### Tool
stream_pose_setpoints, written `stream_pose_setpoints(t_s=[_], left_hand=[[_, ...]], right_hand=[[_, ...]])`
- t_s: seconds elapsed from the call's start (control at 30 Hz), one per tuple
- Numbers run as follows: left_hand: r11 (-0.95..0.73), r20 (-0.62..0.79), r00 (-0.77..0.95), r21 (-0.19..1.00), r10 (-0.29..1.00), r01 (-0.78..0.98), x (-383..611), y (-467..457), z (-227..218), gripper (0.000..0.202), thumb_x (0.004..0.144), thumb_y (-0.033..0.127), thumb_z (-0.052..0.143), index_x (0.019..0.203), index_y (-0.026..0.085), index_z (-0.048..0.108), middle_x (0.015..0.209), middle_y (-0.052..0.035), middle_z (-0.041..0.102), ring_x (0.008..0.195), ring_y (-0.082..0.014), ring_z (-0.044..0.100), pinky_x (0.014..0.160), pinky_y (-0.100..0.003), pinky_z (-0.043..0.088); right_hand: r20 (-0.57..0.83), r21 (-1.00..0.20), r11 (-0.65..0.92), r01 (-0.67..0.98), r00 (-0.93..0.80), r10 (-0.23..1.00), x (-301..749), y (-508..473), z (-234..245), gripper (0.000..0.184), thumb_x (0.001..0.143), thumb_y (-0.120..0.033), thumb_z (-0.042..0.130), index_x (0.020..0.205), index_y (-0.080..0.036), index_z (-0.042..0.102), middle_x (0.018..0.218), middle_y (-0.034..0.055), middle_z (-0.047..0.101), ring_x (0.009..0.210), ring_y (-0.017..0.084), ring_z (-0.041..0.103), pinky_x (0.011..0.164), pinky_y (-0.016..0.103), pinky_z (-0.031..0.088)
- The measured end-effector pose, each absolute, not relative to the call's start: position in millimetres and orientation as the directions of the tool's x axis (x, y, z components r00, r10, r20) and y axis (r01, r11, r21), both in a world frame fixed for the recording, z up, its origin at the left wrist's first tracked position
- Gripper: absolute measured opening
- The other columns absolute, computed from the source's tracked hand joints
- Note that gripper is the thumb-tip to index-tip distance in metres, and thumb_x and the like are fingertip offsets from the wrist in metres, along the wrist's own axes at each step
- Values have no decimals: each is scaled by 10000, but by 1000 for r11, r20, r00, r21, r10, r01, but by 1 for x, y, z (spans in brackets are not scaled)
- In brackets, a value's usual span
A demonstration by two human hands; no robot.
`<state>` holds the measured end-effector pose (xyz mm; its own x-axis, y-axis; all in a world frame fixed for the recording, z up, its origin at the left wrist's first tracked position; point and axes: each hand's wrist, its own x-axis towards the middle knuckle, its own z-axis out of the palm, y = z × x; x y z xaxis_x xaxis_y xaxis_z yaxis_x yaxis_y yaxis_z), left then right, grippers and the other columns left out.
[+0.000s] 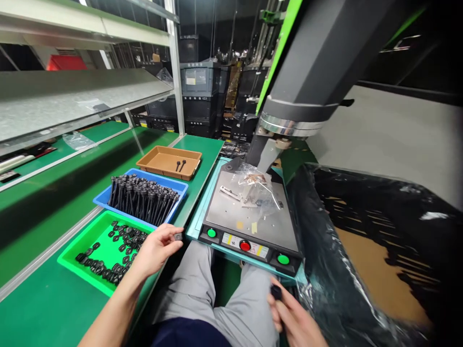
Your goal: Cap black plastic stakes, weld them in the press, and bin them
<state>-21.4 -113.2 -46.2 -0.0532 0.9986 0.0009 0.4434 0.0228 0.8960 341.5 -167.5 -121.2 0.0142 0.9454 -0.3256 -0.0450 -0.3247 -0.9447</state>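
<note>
My left hand [157, 249] is closed, pinching a small black square part [178, 236] between thumb and fingers. It hovers over the table's edge, beside the green tray [67, 264], which holds many similar small black parts [119, 271]. Low on the right, above my lap, my right hand [294, 315] grips a black part with a blunt, rounded end [276, 291]; the rest of that part is hidden by the fingers. Behind the green tray, a blue tray [99, 198] is packed with black ribbed stems with square heads [142, 195].
A brown tray [166, 166] contains two black stems. Ahead stands a machine plate [249, 217] with green and red buttons, a fixture and clear plastic, under a large grey machine head [304, 72]. A black-lined box [361, 250] is at right; shelving [83, 91] rises left.
</note>
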Motion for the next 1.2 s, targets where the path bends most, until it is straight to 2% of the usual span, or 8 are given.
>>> stream_pose_setpoints(t_s=[0.07, 0.2, 0.37, 0.5, 0.7, 0.9, 1.1, 1.2], left_hand=[[-7, -2, 30, 956, 1000, 295, 11, -103, -54, 345, 728, 358, 698, 1035, 201, 705, 944, -49, 568, 686, -126, 501, 655, -270, 463], [-39, 18, 210, 994, 978, 98, 59, -87, -65, 329, 708, 327, 745, 1018, 215, 735, 882, -42, 569, 671, -116, 497, 653, -273, 453], [-3, -4, 298, 1000, 955, 22, 83, -72, -68, 309, 701, 331, 765, 993, 230, 748, 961, -71, 624, 830, -174, 572, 746, -308, 478], [37, -43, 322, 999, 946, 27, 94, -63, -70, 297, 680, 336, 782, 949, 212, 756, 978, -84, 639, 908, -209, 586, 775, -320, 490], [121, -115, 295, 993, 948, -2, 102, -53, -80, 294, 647, 304, 808, 924, 220, 753, 998, -57, 649, 854, -173, 579, 761, -289, 487], [174, -129, 340, 979, 932, -107, 105, -44, -84, 273, 632, 255, 821, 890, 194, 755, 1077, -74, 609, 881, -173, 580, 779, -300, 489], [305, -197, 484, 940, 853, -154, 107, -36, -86, 297, 645, 240, 815, 920, 164, 731, 827, -45, 654, 708, -155, 604, 723, -321, 481], [341, -216, 516, 926, 829, -161, 110, -30, -91, 313, 667, 238, 803, 960, 160, 724, 729, -34, 662, 681, -146, 602, 712, -305, 465]], right_hand=[[-281, -958, -285, -29, -99, 955, 313, -150, -118, 602, 769, -550, 679, 1255, -207, 586, 835, 69, 672, 631, 178, 550, 623, 352, 478], [-186, -969, -207, -135, -156, 970, 273, -119, -113, 568, 755, -513, 697, 1207, -201, 555, 874, 70, 681, 643, 163, 559, 576, 306, 446], [-69, -977, -101, -190, -168, 983, 266, -101, -117, 304, 794, -445, 679, 943, -202, 574, 831, 42, 670, 616, 131, 561, 565, 274, 447], [0, -989, -21, -150, -135, 991, 272, -93, -123, 247, 801, -404, 674, 918, -199, 601, 767, 7, 634, 622, 128, 565, 575, 274, 465], [-17, -990, -39, -135, -154, 988, 278, -84, -120, 240, 809, -402, 660, 915, -195, 597, 751, 2, 638, 584, 116, 555, 549, 267, 458], [-6, -982, -39, -183, -178, 984, 281, -79, -121, 236, 812, -386, 674, 920, -188, 606, 772, 11, 660, 577, 110, 559, 553, 262, 458], [-69, -949, -147, -280, -271, 960, 284, -73, -118, 299, 784, -435, 703, 892, -181, 586, 711, 2, 650, 511, 98, 537, 507, 244, 443], [-61, -950, -135, -281, -256, 965, 285, -70, -121, 317, 790, -456, 695, 895, -181, 575, 727, 8, 647, 517, 98, 545, 504, 240, 441]])
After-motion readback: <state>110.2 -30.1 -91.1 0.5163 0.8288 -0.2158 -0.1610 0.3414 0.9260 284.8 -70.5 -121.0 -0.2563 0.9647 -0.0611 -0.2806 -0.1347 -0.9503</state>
